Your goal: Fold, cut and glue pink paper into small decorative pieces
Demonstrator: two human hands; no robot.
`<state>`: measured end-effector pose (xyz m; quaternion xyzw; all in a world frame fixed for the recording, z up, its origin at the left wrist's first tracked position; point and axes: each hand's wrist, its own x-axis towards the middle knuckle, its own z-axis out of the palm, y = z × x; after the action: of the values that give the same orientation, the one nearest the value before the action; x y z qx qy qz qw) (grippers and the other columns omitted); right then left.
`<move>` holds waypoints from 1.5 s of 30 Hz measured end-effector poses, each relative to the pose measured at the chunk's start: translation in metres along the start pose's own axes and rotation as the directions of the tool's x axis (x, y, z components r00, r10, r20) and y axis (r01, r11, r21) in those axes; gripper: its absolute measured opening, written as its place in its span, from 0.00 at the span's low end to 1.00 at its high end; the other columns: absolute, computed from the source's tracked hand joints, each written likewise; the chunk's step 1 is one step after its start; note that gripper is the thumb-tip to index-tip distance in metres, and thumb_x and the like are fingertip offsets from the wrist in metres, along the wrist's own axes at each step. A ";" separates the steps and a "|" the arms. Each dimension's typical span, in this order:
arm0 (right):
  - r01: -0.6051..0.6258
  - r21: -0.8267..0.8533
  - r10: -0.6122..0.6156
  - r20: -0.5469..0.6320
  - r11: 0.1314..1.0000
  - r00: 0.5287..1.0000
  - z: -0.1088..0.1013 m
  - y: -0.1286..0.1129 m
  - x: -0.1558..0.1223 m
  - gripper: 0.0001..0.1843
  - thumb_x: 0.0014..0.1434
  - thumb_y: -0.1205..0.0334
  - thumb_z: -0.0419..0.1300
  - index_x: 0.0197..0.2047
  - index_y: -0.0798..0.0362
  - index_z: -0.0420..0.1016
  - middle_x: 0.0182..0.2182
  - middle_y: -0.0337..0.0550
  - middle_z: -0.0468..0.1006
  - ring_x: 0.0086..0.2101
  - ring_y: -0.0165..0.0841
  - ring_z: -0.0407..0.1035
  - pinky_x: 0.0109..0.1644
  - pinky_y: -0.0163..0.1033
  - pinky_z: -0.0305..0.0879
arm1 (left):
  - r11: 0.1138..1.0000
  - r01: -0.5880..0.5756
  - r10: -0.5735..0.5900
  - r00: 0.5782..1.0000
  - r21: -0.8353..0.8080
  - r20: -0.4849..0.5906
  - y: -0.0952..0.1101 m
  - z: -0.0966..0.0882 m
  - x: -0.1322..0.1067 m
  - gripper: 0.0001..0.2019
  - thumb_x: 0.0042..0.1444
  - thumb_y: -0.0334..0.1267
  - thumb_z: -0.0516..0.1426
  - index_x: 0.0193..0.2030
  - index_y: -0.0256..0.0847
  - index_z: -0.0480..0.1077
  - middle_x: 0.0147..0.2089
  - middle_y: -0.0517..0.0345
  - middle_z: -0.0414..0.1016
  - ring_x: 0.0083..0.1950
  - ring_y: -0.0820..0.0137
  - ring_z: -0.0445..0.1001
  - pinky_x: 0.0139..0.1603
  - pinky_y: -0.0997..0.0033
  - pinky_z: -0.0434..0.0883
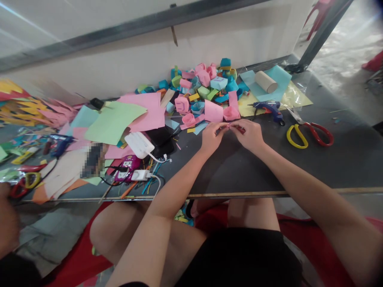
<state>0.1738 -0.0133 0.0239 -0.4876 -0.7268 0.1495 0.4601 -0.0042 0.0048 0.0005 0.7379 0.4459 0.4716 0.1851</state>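
My left hand [213, 135] and my right hand [249, 135] meet at the fingertips above the dark tabletop, both with fingers pinched together. Something small and reddish shows between them, mostly hidden by the fingers, and I cannot make out what it is. Just beyond them lie curled pink paper pieces [214, 111] and a heap of folded paper shapes [204, 79] in pink, blue, green and orange. To the right of my right hand are a blue glue gun [271, 109] and scissors [309, 129] with one yellow and one red handle, blades spread.
A cardboard tube [265, 81] rests on blue paper at the back right. Leftward are a green sheet [115, 121], a white adapter [139, 144], a purple power strip [128, 167] and a second glue gun [60, 145]. Another person's arm [7, 223] is at the left edge.
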 end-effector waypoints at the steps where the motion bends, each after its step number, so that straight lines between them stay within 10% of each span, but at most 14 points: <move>1: -0.024 0.019 0.025 -0.007 1.000 1.000 0.000 -0.001 0.000 0.08 0.62 0.57 0.65 0.40 0.48 0.86 0.40 0.46 0.87 0.41 0.41 0.80 0.49 0.46 0.74 | 0.998 0.037 -0.037 0.999 -0.046 -0.006 -0.001 0.000 0.001 0.20 0.65 0.58 0.57 0.43 0.44 0.81 0.40 0.52 0.83 0.39 0.68 0.76 0.39 0.68 0.70; 11: -0.183 0.339 0.161 0.091 0.923 0.983 0.000 0.003 0.002 0.16 0.56 0.47 0.70 0.37 0.51 0.87 0.35 0.47 0.87 0.36 0.41 0.80 0.43 0.47 0.77 | 0.916 0.164 -0.127 0.984 -0.367 0.124 -0.017 0.007 0.004 0.25 0.62 0.65 0.56 0.40 0.42 0.74 0.38 0.54 0.79 0.38 0.71 0.75 0.38 0.71 0.71; 17: -0.060 0.325 0.028 0.103 0.944 0.994 -0.004 0.004 0.004 0.13 0.58 0.48 0.69 0.33 0.50 0.86 0.38 0.47 0.86 0.39 0.40 0.80 0.50 0.48 0.77 | 0.902 0.205 -0.159 0.976 -0.379 0.148 -0.016 0.008 0.002 0.26 0.60 0.65 0.59 0.44 0.41 0.76 0.40 0.52 0.81 0.41 0.70 0.78 0.39 0.72 0.73; 24: -0.130 0.328 0.094 0.122 0.936 0.988 0.000 0.007 0.004 0.15 0.56 0.45 0.69 0.33 0.49 0.85 0.36 0.46 0.86 0.37 0.40 0.80 0.48 0.49 0.78 | 0.905 0.254 -0.267 0.964 -0.340 0.009 -0.005 0.005 -0.003 0.16 0.58 0.52 0.66 0.42 0.41 0.83 0.42 0.52 0.86 0.34 0.70 0.79 0.37 0.69 0.77; 32: -0.188 0.225 0.190 0.015 0.956 0.982 0.006 0.010 0.002 0.15 0.54 0.47 0.70 0.35 0.51 0.83 0.32 0.46 0.85 0.33 0.40 0.79 0.41 0.45 0.76 | 0.857 0.251 -0.223 0.968 -0.451 0.115 -0.005 0.015 -0.007 0.21 0.60 0.55 0.63 0.51 0.42 0.82 0.50 0.51 0.85 0.39 0.68 0.82 0.40 0.66 0.81; 45: -0.202 0.274 0.192 0.060 0.940 0.979 0.005 0.012 0.003 0.25 0.54 0.36 0.69 0.34 0.52 0.85 0.26 0.44 0.82 0.26 0.35 0.74 0.31 0.41 0.70 | 0.845 0.256 -0.250 0.965 -0.469 0.076 -0.005 0.010 -0.001 0.24 0.56 0.60 0.64 0.41 0.38 0.84 0.34 0.52 0.85 0.32 0.70 0.80 0.36 0.67 0.79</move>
<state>0.1762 -0.0036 0.0145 -0.4856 -0.6535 0.3036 0.4949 0.0015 0.0077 -0.0083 0.6075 0.4088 0.5333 0.4235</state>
